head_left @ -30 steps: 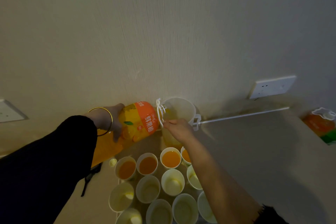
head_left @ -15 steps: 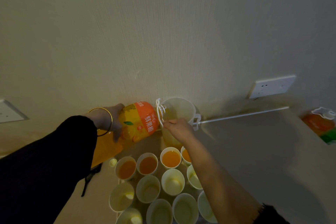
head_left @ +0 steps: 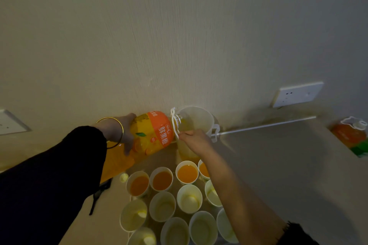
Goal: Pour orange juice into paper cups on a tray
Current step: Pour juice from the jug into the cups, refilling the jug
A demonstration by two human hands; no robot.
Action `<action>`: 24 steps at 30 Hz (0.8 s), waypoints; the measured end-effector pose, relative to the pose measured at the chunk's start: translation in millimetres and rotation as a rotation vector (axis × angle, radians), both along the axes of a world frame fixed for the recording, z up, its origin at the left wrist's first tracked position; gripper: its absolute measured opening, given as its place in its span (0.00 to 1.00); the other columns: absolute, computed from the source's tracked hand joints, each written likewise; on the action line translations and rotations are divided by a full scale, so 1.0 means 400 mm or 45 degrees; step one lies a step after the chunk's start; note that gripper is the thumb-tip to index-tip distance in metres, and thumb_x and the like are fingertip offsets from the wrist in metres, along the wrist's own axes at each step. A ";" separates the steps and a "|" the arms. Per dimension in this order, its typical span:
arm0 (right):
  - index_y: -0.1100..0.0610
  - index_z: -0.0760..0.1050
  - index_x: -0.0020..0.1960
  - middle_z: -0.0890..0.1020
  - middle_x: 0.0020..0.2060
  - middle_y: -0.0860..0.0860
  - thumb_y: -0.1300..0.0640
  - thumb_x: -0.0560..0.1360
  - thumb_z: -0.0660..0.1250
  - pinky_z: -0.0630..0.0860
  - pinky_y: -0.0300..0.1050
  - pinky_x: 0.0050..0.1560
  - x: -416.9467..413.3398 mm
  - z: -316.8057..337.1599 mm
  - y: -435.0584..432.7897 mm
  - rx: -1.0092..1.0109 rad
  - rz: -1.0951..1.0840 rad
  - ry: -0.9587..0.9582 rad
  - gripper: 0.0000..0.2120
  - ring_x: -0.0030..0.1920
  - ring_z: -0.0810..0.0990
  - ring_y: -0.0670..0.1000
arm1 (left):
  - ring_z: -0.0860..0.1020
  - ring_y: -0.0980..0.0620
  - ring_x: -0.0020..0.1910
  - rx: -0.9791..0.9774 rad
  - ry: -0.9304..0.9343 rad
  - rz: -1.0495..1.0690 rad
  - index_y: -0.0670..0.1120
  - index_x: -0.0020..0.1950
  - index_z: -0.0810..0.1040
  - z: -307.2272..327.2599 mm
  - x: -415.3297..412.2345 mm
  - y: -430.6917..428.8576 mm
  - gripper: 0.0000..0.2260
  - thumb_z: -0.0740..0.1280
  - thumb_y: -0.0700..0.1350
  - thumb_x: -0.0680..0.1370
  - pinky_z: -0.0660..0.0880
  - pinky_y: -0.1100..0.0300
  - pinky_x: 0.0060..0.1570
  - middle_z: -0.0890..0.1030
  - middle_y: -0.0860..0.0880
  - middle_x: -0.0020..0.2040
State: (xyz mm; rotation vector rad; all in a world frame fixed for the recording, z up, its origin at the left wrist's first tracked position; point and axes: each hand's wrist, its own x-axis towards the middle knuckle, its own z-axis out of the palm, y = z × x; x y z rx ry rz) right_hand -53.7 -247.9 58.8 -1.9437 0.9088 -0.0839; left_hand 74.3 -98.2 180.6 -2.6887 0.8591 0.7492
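Twelve paper cups were seen at the bottom middle of the frame, packed close together. Eight empty cups were counted nearest. Four full cups, filled with orange juice, were lined up in the row behind them. The tray under them could not be made out. Some cups on the right were partly hidden by the right forearm, which was stretched over them. One small yellow cap and one black strap were seen just left of the cups, beside the black left sleeve.

Farther up, in the middle, one big juice bottle was held tipped on its side. Its body was gripped by the left hand, with the fingers wrapped round it. One gold bangle was worn on that wrist. The white loop at the bottle's neck was pinched by the curled fingers of the right hand. The bottle's mouth was pointed into one clear jug by the wall.

A second bottle was seen at the right edge. Two wall sockets were seen, a left socket and a right socket.
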 end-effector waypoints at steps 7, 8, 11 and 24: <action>0.47 0.80 0.59 0.81 0.57 0.50 0.41 0.74 0.62 0.73 0.53 0.60 -0.002 0.000 0.000 0.012 0.004 -0.014 0.18 0.58 0.77 0.54 | 0.72 0.40 0.63 -0.007 -0.005 -0.013 0.48 0.74 0.55 -0.002 0.002 0.001 0.47 0.78 0.42 0.62 0.72 0.49 0.58 0.72 0.43 0.66; 0.47 0.80 0.58 0.81 0.57 0.50 0.41 0.74 0.62 0.73 0.53 0.60 -0.002 0.000 0.000 0.015 0.005 -0.016 0.18 0.58 0.77 0.54 | 0.71 0.40 0.63 -0.002 -0.003 -0.009 0.47 0.74 0.54 -0.002 0.001 0.001 0.47 0.78 0.41 0.62 0.72 0.48 0.59 0.71 0.43 0.66; 0.46 0.80 0.58 0.81 0.57 0.49 0.41 0.74 0.62 0.73 0.53 0.60 -0.002 0.000 0.000 0.015 0.006 -0.019 0.17 0.58 0.77 0.55 | 0.72 0.40 0.63 0.003 0.001 -0.007 0.47 0.74 0.55 -0.004 0.001 0.000 0.47 0.78 0.41 0.62 0.72 0.49 0.58 0.72 0.42 0.65; 0.48 0.81 0.56 0.82 0.54 0.50 0.42 0.75 0.62 0.74 0.53 0.59 -0.002 0.001 0.002 0.009 0.021 -0.024 0.17 0.55 0.78 0.54 | 0.72 0.40 0.63 0.015 -0.015 -0.012 0.48 0.74 0.53 -0.008 0.007 0.000 0.49 0.79 0.42 0.61 0.72 0.47 0.60 0.71 0.43 0.66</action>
